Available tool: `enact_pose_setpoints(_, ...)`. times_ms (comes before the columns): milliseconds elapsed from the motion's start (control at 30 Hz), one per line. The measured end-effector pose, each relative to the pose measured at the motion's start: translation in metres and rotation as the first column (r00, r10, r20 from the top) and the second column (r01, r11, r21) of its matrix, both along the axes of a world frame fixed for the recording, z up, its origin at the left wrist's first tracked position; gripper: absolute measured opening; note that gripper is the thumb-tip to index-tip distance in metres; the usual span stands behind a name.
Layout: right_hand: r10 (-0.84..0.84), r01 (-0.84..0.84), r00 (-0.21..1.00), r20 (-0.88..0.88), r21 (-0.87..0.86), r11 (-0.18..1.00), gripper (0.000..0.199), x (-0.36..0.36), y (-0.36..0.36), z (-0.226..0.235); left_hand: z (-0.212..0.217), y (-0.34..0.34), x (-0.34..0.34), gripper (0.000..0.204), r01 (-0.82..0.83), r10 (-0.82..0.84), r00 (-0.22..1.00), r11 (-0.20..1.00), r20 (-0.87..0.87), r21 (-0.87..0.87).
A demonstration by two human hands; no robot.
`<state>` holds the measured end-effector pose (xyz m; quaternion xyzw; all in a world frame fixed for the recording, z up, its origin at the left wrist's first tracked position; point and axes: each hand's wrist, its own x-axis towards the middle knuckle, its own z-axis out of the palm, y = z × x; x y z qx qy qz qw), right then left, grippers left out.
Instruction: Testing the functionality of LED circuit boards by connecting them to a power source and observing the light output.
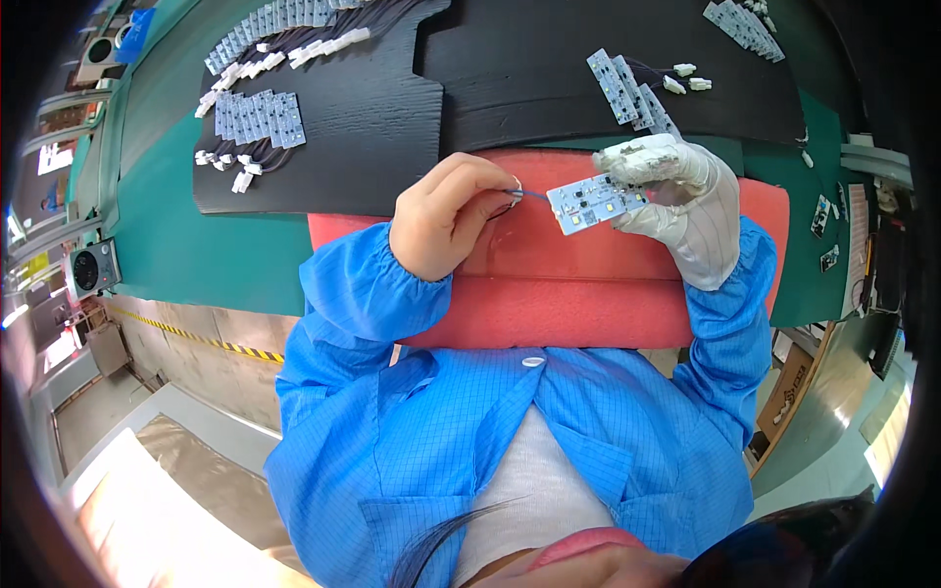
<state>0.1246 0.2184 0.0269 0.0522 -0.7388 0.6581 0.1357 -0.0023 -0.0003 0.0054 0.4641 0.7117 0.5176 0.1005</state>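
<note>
My right hand [698, 206], in a whitish glove with dirty fingertips, grips a small white circuit board [585, 206] by its right end. The board is tilted, and small square and dark components show on its face. A thin dark cable [533, 195] runs from the board's left edge to my bare left hand [441, 218]. There the fingers are pinched together on the cable near its end; a small white connector [516, 190] shows at the fingertips. Both hands are held over a red padded cushion [549, 304].
Black mats [363, 127] lie on the green table [255, 255]. Rows of boards with cables [260, 119] sit at the left, a few more boards [613, 86] just beyond my right hand, and a stack [745, 29] at the far right. A small fan-like device [92, 268] stands at the left edge.
</note>
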Motion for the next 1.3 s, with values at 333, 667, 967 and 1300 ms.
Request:
enact_pose_setpoints(333, -0.257, 0.34, 0.756, 0.601, -0.025, 0.94, 0.031, -0.006, -0.002, 0.011, -0.011, 0.001, 0.0, 0.019, 0.005, -0.003, 0.978, 1.0, -0.206, 0.012)
enact_pose_setpoints(667, -0.304, 0.358, 0.747, 0.592, 0.027, 0.933, 0.033, -0.006, -0.001, 0.009, -0.012, 0.001, 0.001, 0.02, -0.016, 0.022, 0.965, 1.0, -0.261, 0.026)
enact_pose_setpoints(967, -0.234, 0.181, 0.947, 0.221, 0.238, 0.954, 0.026, 0.006, 0.011, -0.008, -0.004, 0.015, 0.004, 0.02, 0.0, 0.015, 0.97, 0.998, -0.242, 0.063)
enact_pose_setpoints(1300, -0.629, 0.565, 0.761, -0.156, 0.636, 0.525, 0.037, -0.004, 0.014, -0.003, 0.02, -0.032, -0.016, 0.007, -0.337, 0.346, 0.935, 0.935, -0.08, 0.109)
